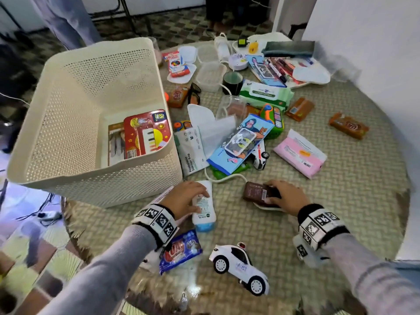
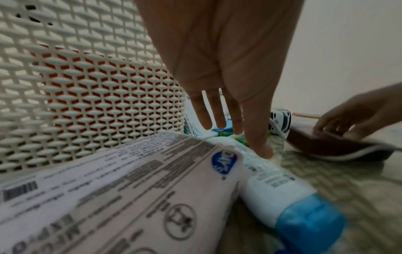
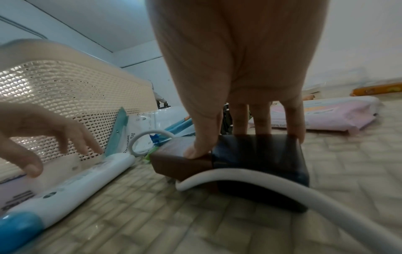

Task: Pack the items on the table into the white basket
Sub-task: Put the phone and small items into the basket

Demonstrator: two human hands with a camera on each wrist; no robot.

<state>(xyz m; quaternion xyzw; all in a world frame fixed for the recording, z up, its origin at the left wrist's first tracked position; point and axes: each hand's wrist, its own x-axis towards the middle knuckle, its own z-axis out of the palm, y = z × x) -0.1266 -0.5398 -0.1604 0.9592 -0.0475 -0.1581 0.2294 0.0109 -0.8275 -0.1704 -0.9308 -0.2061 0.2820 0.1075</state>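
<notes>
The white basket stands at the left on the table and holds a red toy piano pack. Its perforated wall fills the left wrist view. My left hand hovers over a white tube with a blue cap, fingers straight, the thumb tip touching the tube. My right hand pinches a brown box between thumb and fingers. The box rests on a white curved lid.
A white printed packet lies between the tube and the basket. Nearby lie a toy police car, a blue snack packet, a pink wipes pack, a blue pouch, a resealable bag and a white cable.
</notes>
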